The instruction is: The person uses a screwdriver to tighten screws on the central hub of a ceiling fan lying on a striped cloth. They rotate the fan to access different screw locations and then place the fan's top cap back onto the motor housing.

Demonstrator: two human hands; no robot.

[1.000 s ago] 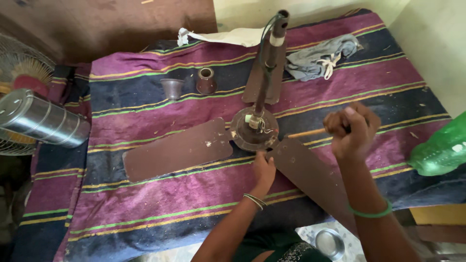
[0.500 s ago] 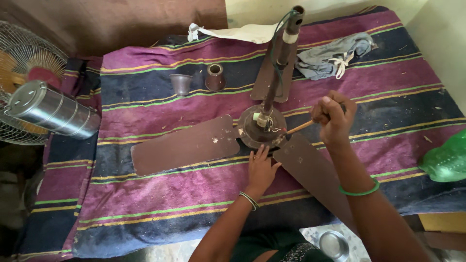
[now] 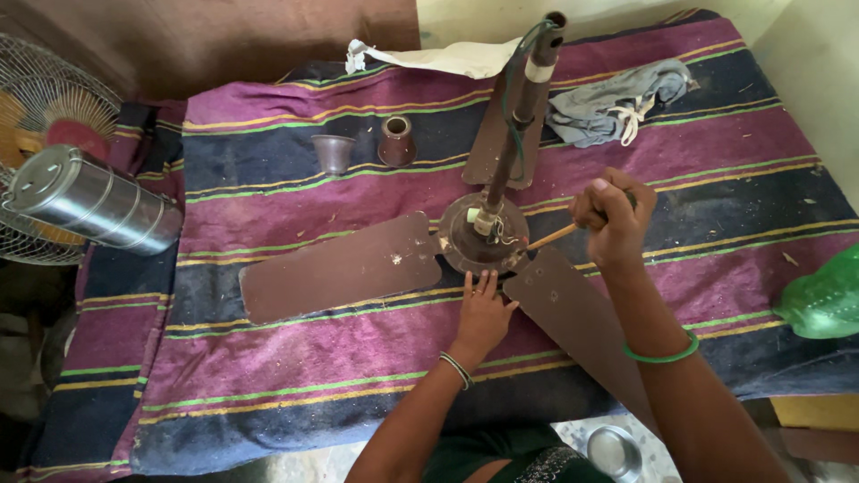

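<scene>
While the left hand [image 3: 484,310] lies flat against the fan hub [image 3: 485,234], the right hand [image 3: 613,217] grips a screwdriver [image 3: 552,236].

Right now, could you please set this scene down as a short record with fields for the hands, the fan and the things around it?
surface: striped cloth over a table
main thing: brown ceiling fan lying on the cloth, rod pointing away, blades spread
left hand: flat on the cloth, fingertips against the fan's motor hub
right hand: fist closed on a screwdriver, tip at the hub
loose parts: two brown cup-shaped covers behind the left blade
also there: grey rag, steel container, table fan, green plastic bottle
</scene>
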